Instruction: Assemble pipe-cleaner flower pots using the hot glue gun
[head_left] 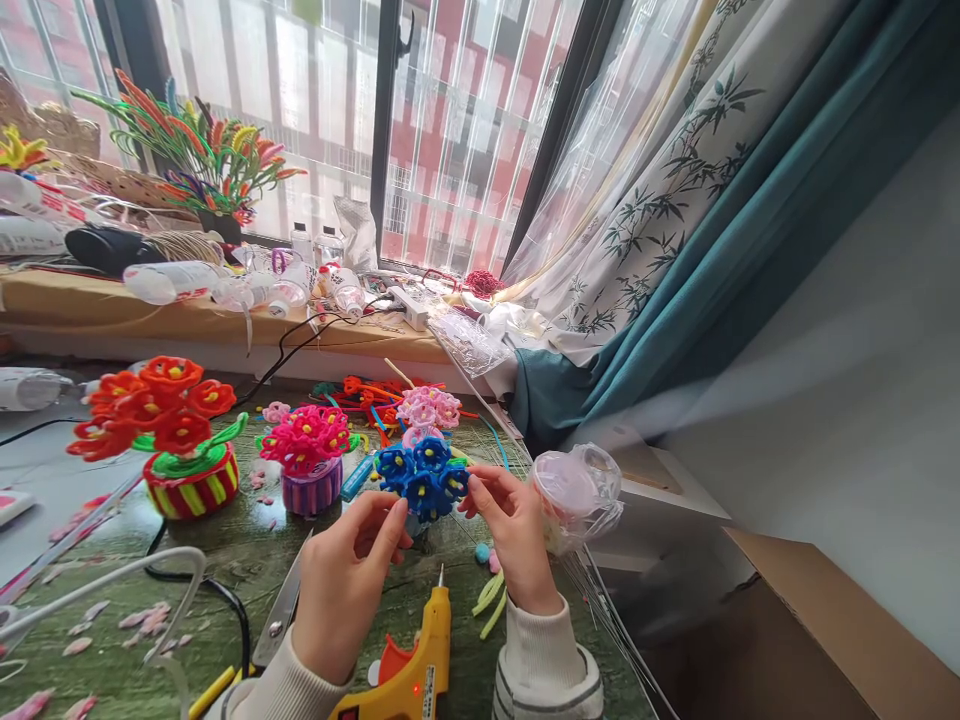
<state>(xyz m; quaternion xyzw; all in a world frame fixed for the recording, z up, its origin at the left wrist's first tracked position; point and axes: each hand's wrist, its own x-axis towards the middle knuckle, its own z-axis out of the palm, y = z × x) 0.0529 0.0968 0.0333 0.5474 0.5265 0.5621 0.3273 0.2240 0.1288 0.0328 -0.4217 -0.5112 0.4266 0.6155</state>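
Blue pipe-cleaner flowers (422, 478) with yellow centres stand in a bunch between my hands. My left hand (349, 575) is at their lower left, thumb and fingers pinched at a flower's edge. My right hand (510, 525) pinches at the right edge of the bunch, by a green leaf. Pink flowers (429, 410) are just behind. To the left are a crimson bunch (309, 437) in a purple striped pot (313, 487) and red flowers (154, 405) in a red and yellow pot (193, 490). A yellow glue gun (416, 665) lies below my hands.
Scissors (281, 610) lie left of the glue gun. A white wire stand (176, 560) and black cable are at the left. A plastic-wrapped tub (574, 490) is at the right, beside thin wires. Bottles and clutter cover the windowsill (75, 300).
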